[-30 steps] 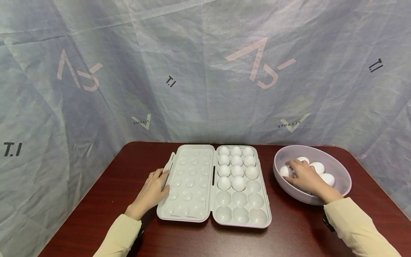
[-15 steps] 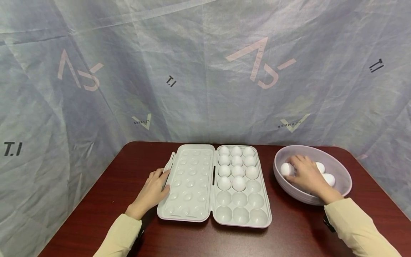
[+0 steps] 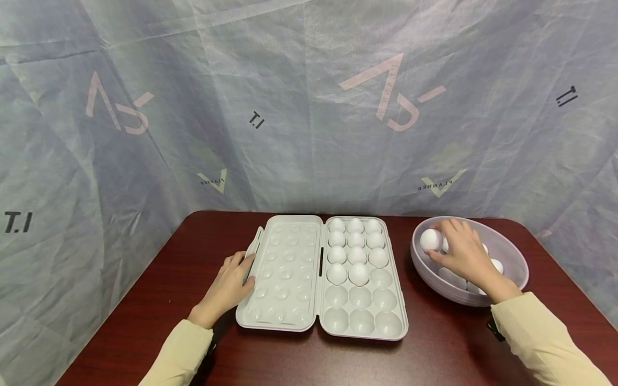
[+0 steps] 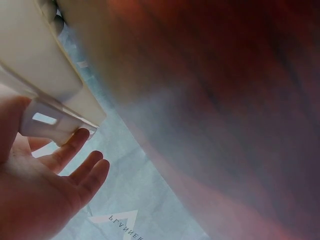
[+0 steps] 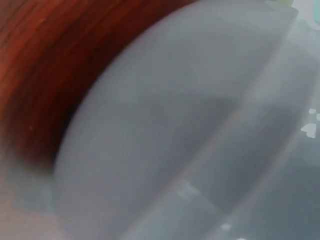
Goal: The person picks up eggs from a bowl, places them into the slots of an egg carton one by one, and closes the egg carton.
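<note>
Backdrop: pale blue sheeting [image 3: 309, 107], wrinkled and printed with logos, is hanging behind and beside a dark red wooden table [image 3: 145, 300].

Egg carton: a light grey plastic egg carton [image 3: 322, 276] is lying open near the middle of the table, its dimpled lid [image 3: 282, 273] folded flat to the left and its tray [image 3: 362, 308] to the right.

Carton contents: eleven white eggs [image 3: 356, 255] are sitting in the far rows of the tray; the three nearest rows and one cup beside the last egg are showing bare.

Left hand: the left hand [image 3: 229, 287] is resting on the table with its fingers relaxed and nearly straight, the fingertips lying against the lid's outer edge near its latch tab [image 4: 47, 122]. It is gripping nothing.

Right hand: the right hand [image 3: 463, 252] is reaching into the bowl, its fingers curling round a single egg [image 3: 429, 239] and holding it up at the bowl's left rim.

Bowl: a lavender-grey bowl [image 3: 512, 262] is standing to the right of the carton, just apart from it.

Bowl contents: more loose eggs [image 3: 451, 277] are lying inside, partly hidden by the hand, so their count is uncertain.

Right wrist view: it is showing only a blurred grey curve, probably the bowl's wall, against the red tabletop.

Sleeves: both arms are wearing cream sleeves [image 3: 545, 343].
</note>
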`<action>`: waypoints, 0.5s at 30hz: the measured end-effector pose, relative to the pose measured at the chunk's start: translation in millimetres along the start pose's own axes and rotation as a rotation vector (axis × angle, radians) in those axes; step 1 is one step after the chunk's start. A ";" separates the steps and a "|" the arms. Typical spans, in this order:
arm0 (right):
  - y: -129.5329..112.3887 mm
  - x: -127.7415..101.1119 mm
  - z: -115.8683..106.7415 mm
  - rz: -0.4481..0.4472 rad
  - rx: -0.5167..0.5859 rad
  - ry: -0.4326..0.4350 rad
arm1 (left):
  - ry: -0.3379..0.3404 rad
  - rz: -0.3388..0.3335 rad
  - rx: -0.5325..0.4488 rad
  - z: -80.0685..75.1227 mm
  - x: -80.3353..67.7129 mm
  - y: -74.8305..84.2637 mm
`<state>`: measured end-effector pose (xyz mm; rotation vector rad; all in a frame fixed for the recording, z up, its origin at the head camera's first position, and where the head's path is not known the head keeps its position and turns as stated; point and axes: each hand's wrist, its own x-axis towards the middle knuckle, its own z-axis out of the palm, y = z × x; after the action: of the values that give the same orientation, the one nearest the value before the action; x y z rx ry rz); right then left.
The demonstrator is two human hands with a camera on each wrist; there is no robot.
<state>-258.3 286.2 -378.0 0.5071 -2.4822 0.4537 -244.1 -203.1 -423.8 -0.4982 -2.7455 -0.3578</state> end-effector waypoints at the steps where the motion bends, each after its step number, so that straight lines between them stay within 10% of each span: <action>1: -1.2 1.1 -0.7 -0.010 0.000 0.009 | 0.004 0.002 0.001 -0.1 0.1 0.3; 15: -35.3 12.4 0.0 -0.166 0.055 0.065 | 0.012 0.004 0.007 0.2 -0.1 0.6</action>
<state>-252.2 252.3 -363.4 0.7032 -2.3477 0.4658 -243.8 -202.5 -423.9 -0.4980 -2.7329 -0.3487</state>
